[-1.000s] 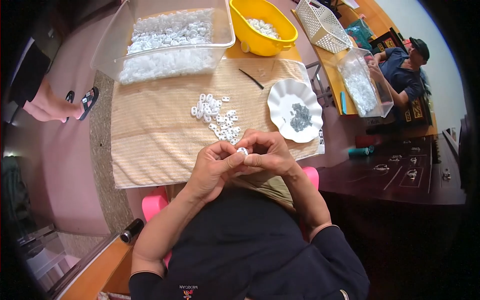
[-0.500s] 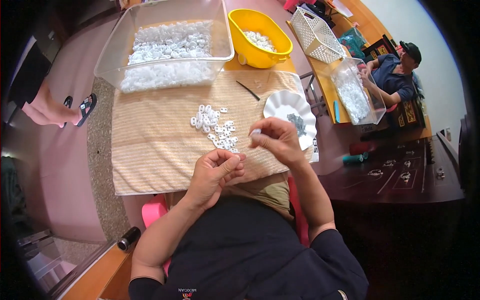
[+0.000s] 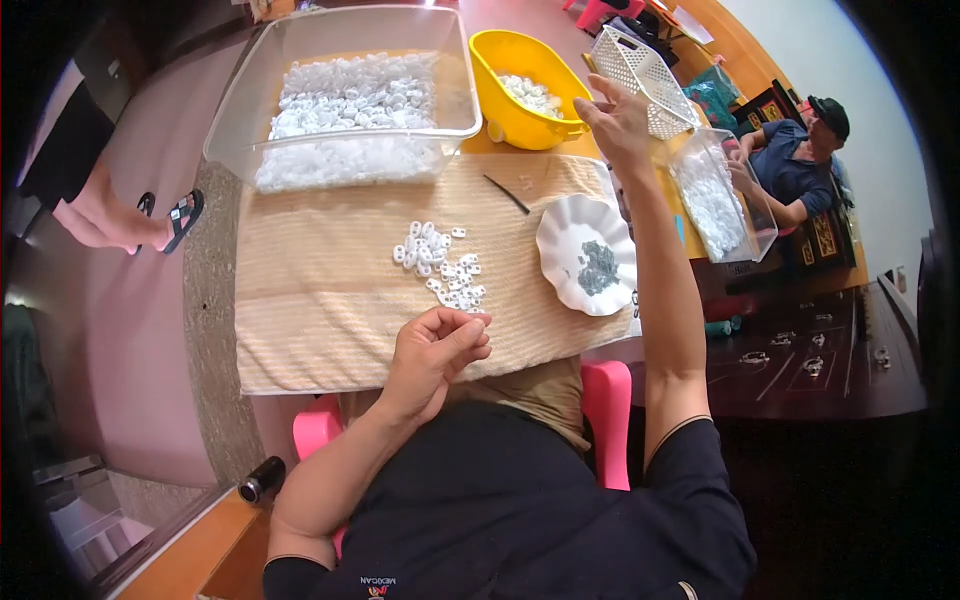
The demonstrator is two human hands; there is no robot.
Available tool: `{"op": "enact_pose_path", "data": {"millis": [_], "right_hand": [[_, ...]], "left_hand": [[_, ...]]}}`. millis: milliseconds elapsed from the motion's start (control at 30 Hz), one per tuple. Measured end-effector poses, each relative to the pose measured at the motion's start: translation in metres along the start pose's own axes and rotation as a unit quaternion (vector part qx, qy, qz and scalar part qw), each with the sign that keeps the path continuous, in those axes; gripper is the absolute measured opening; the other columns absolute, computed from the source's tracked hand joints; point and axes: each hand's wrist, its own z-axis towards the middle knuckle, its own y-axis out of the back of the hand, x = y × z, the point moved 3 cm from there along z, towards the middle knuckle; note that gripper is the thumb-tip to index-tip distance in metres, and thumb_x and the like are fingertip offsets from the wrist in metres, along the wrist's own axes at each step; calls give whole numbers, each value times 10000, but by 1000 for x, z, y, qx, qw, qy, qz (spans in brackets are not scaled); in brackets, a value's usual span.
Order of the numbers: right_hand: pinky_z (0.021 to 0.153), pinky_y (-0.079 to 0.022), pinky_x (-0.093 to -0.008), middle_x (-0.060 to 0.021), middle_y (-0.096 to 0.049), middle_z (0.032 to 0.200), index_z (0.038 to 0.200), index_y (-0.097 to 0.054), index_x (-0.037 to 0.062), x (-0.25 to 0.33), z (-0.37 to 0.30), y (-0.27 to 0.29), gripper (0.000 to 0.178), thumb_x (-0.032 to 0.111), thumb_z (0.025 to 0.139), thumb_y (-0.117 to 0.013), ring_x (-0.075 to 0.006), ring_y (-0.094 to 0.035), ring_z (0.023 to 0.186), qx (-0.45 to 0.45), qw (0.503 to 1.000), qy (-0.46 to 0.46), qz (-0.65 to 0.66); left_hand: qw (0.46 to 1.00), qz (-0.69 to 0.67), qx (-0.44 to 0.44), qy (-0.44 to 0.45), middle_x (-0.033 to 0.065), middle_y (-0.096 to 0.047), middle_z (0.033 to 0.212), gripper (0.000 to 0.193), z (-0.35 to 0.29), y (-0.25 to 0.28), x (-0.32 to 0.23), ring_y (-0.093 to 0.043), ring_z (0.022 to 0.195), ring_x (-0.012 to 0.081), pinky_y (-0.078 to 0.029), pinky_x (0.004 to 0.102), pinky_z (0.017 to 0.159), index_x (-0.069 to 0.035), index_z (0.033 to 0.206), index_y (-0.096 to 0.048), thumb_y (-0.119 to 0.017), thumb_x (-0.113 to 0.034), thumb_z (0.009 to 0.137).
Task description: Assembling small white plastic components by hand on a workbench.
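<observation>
My left hand (image 3: pixel 437 362) is closed in a pinch at the near side of the towel, thumb against fingertips; what it holds, if anything, is too small to make out. Just beyond it lie small white two-holed plastic pieces: a group of larger ovals (image 3: pixel 421 248) and a group of smaller ones (image 3: pixel 457 287). My right hand (image 3: pixel 618 125) is stretched far out beside the right rim of a yellow tub (image 3: pixel 490 60), its fingers apart and nothing visible in them. Inside the tub are white pieces (image 3: pixel 530 95).
A large clear bin (image 3: pixel 225 125) of white pieces (image 3: pixel 360 95) stands far left. On the towel (image 3: pixel 300 330) are a thin black tool (image 3: pixel 507 194) and a white wavy-rimmed plate (image 3: pixel 558 215) bearing small grey bits (image 3: pixel 598 268). A co-worker (image 3: pixel 785 155) sits at right beside another clear bin (image 3: pixel 765 235).
My right hand, which pinched a small white piece above the plate's left side, has reached away to the yellow tub and opened. My left hand keeps its pinch. The view has shifted slightly.
</observation>
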Motion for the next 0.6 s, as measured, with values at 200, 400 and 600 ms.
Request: {"op": "enact_pose_path", "data": {"millis": [200,400,600], "right_hand": [[619,-471,-202,-25,-654,843,1009,-664,-24,22,-84,-30,185,31,834,-690,-65,-570,677,223,971,-4,89],[662,-492,-282,-95,-673,882,985,-677,3,59,-149,-62,200,69,798,-705,-155,-619,745,356,934,-18,-3],[792,-481,-420,-155,-642,947,976,-670,51,58,-164,-70,224,206,816,-645,-345,-612,914,364,923,28,-123]], "left_hand": [[1000,-2,2,-1,101,-648,987,91,-2,-2,-2,-624,781,115,-559,261,732,-18,921,-616,-665,-79,875],[1000,-7,-7,-9,97,-659,967,97,0,2,1,-616,766,106,-552,252,708,-13,926,-618,-666,-81,876],[1000,-3,-20,-12,25,-624,785,98,-3,-3,0,-604,696,86,-530,219,674,-34,882,-621,-689,-103,866]]}}
